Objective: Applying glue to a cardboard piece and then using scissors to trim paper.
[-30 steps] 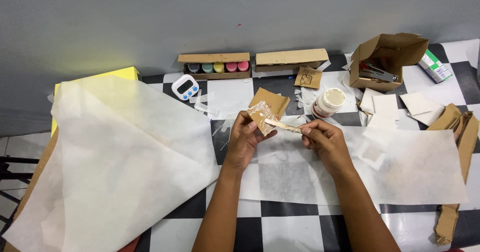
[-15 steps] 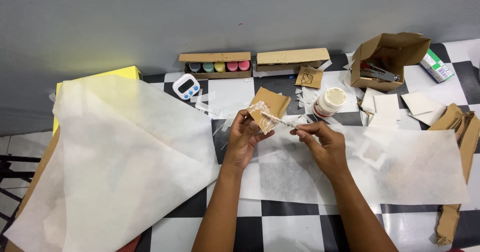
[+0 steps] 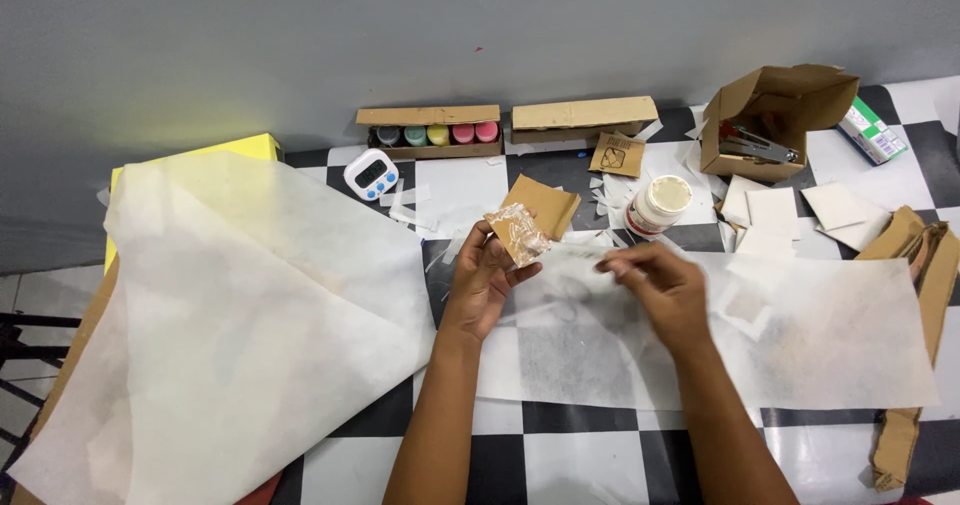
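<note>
Checkered floor near the grey wall, left hand (image 3: 483,283) pinching a small tan wrapped piece (image 3: 517,234), long axis tilted up-left, right hand (image 3: 660,283) blurred, fingertips pressed together.

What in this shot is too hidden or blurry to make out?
Head view:
- Right hand: motion-blurred, so its grip is unclear.
- Small brown piece in the left hand: its clear wrapping blurs detail.
- Open cardboard box: walls hide most of its contents.
- Forearms: cut off by the bottom edge.

Standing behind the work, a plain grey wall (image 3: 480,35), catching a soft yellowish glow at its left, and spreading below it, a black-and-white chequered surface (image 3: 590,455), lying evenly lit, with dark furniture legs (image 3: 25,340) showing at far left.
</note>
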